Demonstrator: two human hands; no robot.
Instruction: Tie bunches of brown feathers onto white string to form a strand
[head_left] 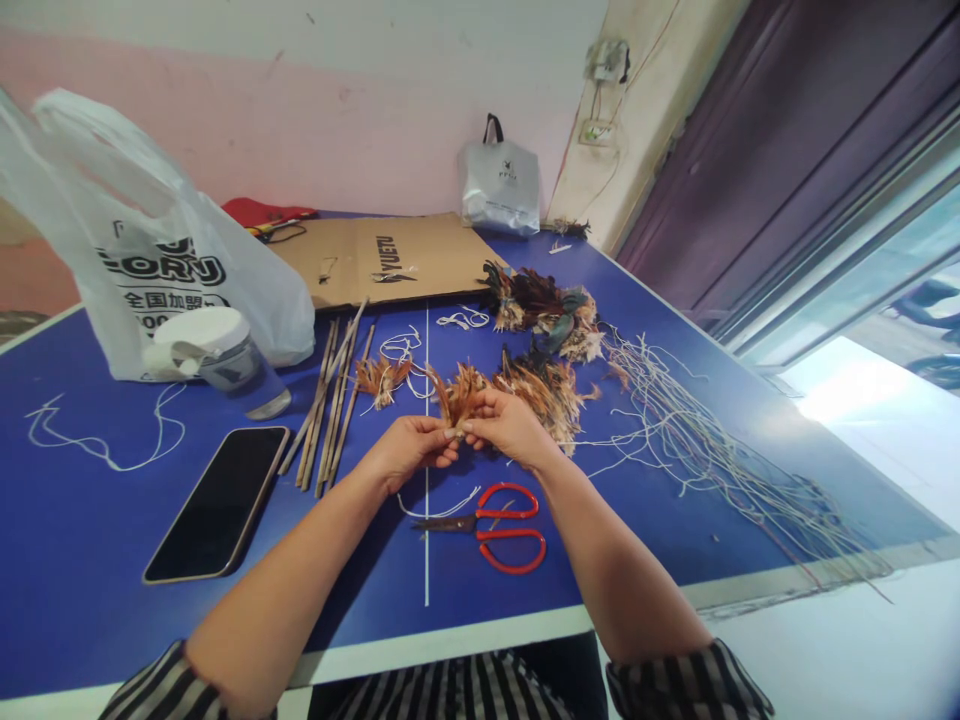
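Observation:
Between my two hands is a small bunch of brown feathers [459, 388], its tips pointing away from me. My left hand [416, 447] pinches the pale base of the bunch from the left. Fingers of my right hand [504, 428] close on the same base from the other side. Just beyond my right hand lies a pile of brown and cream feathers [551, 400]. A smaller feather bunch [382, 380] rests to the left with white string [401, 345] beside it. Red-handled scissors [510, 528] lie on the blue table below my hands.
Thin sticks [330, 410] and a phone [219, 505] lie left of my hands. A plastic bag [172, 240] and a lidded tub [225, 350] stand further left. Many loose strings [697, 450] spread on the right. Behind are flat cardboard [352, 255], dark feather bunches [540, 305] and a silver bag [501, 185].

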